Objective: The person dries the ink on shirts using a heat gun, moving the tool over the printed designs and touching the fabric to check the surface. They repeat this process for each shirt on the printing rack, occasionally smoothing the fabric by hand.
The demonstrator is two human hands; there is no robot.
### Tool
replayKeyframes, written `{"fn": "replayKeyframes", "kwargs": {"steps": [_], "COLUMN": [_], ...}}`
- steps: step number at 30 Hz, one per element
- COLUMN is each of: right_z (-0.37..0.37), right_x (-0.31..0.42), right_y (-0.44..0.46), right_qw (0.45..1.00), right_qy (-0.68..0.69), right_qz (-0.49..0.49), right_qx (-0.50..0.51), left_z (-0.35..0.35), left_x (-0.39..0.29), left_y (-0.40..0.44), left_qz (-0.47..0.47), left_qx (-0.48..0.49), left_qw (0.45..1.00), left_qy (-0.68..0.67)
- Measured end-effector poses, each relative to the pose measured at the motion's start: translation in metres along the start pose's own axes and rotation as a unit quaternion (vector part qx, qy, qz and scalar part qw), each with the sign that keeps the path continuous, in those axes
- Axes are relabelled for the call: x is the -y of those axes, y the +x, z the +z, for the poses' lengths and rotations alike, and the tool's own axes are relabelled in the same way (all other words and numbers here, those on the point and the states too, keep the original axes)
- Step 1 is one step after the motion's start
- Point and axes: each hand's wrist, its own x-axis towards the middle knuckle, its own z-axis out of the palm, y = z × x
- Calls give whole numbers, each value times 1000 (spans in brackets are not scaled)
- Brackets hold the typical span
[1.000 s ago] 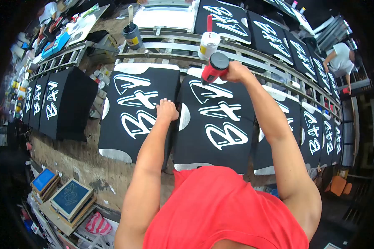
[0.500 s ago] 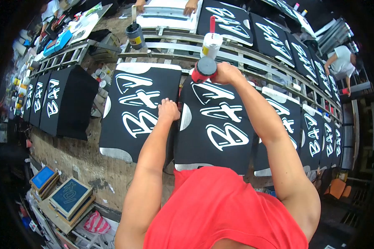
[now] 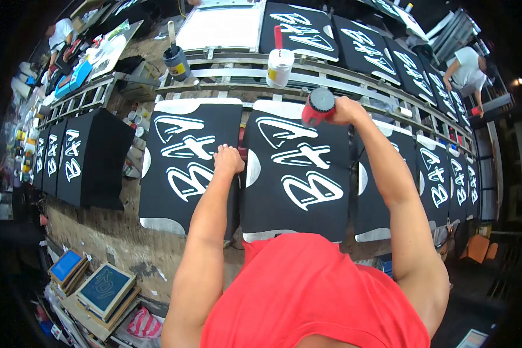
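Observation:
My right hand [image 3: 347, 110] is closed round a red heat gun [image 3: 317, 108] with a dark round back end. It is above the upper right part of a black printed panel [image 3: 296, 223] with white "BAY" lettering. My left hand [image 3: 229, 159] lies on the right edge of the neighbouring black panel [image 3: 209, 116], its fingers slightly bent and touching the lettering. Both panels have pale silvery patches along their edges. Beyond them, on the rail, stand a white tub [image 3: 279, 68] with a red handle in it and a dark tub [image 3: 176, 64] with a wooden-handled tool.
More printed panels [image 3: 362, 46] line the far side and both ends of the long table. A white printing screen [image 3: 220, 26] lies across the rails. Two other people [image 3: 468, 69] are at work at the sides. Small framed screens [image 3: 103, 290] are stacked at lower left.
My right hand has carried the heat gun right, from beside the white tub to over the panel's upper right. My left hand stays on its panel. Another person's hands have mostly left the far screen.

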Motion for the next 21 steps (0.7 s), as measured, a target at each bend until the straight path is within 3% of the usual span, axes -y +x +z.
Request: {"fn": "replayKeyframes", "kwargs": {"steps": [3,9,11,12,15,19,21], "right_z": [-2,9,-1,9,19,16,14], "right_x": [-23,-55,-54,-59,-64,-36,-26], "right_y": [-13,-27,-38,-39,-38,-33,-24], "right_qw": [997,1000,992,998,998,999,999], "right_qy": [60,6,67,19,29,21,42], "right_qz": [-8,22,72,56,-4,24,-16], "right_qx": [46,-10,78,27,53,32,22], "left_z": [-1,1,2,-1,-3,-5,17], "left_x": [1,2,2,2,0,1,11], "left_y": [0,-1,1,-2,-3,-5,10], "left_qz": [-2,-1,-1,2,5,4,13], "left_qx": [8,0,-3,0,4,11,-20], "left_qw": [1000,1000,1000,1000,1000,1000,1000], "left_qy": [3,1,-3,4,13,16,16]}}
